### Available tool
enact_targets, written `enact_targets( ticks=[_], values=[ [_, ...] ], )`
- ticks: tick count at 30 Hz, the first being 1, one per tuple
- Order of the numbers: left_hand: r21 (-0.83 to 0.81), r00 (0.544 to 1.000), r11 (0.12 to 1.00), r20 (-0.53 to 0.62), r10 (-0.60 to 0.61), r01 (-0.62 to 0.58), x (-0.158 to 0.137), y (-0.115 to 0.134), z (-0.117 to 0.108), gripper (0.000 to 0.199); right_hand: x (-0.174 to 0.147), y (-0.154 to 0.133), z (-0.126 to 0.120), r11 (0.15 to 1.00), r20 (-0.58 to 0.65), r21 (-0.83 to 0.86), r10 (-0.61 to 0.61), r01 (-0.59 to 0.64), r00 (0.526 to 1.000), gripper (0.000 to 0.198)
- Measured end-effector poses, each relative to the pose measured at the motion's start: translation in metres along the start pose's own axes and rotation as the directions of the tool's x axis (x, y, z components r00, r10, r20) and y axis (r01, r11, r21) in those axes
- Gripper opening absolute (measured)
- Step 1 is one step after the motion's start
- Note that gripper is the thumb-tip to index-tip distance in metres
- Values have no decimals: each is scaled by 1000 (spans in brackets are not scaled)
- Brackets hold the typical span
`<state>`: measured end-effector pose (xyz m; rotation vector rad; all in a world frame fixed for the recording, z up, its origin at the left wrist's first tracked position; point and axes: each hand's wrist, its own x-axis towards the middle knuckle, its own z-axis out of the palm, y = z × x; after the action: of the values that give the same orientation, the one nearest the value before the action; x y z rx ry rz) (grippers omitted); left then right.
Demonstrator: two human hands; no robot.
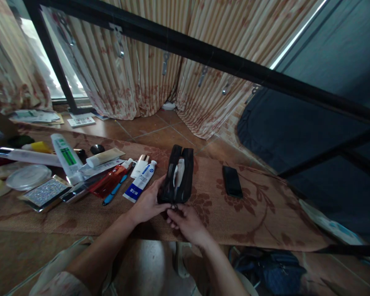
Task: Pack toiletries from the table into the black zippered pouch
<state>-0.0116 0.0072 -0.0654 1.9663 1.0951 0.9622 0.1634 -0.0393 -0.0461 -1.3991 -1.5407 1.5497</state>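
Observation:
A black zippered pouch [188, 176] stands on the cloth in front of me, its top parted along the zip. Something whitish [179, 174] shows through the gap; its kind I cannot make out. My left hand [148, 202] grips the pouch at its near left corner, the thumb across the near end. At that same end, my right hand [186, 222] is closed with fingertips pinched at the zipper pull, which is mostly hidden. Just left of the pouch lie a blue and white tube [139, 181], a small white bottle [139, 166] and a blue toothbrush [115, 190].
Farther left are a glittery compact [46, 192], a round clear-lidded jar [28, 177], a white and green tube [66, 156] and several other toiletries. A black phone [232, 181] lies to the right on the patterned cloth [265, 209]. A dark metal bar [185, 43] crosses above.

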Motion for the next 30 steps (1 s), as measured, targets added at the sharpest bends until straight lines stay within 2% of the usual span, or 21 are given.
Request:
enact_targets(
  ticks=[5,10,13,17,20,25,30],
  values=[
    [10,1000,1000,-5,21,-21,1,2,-2,76,-1,-3,-4,993,-63,-116,-33,25,997,33],
    [56,998,997,-37,50,-48,-1,0,1,73,1,-5,-5,996,-45,-87,1,-5,999,35],
    [103,995,995,-100,3,7,-2,-1,5,67,3,-3,-2,997,-39,-78,8,-11,999,32],
    [150,983,977,-122,-137,155,-3,0,8,36,5,-1,1,1000,-59,-15,26,-27,998,28],
    [144,986,978,-90,-140,152,-3,1,9,19,5,0,3,998,-89,23,56,-54,994,27],
    [128,990,983,-58,-125,132,-4,2,7,7,5,-3,12,993,-84,91,79,-72,993,33],
    [161,992,979,-54,-118,125,-6,4,5,7,8,0,21,979,-103,191,85,-65,991,44]
  ],
)
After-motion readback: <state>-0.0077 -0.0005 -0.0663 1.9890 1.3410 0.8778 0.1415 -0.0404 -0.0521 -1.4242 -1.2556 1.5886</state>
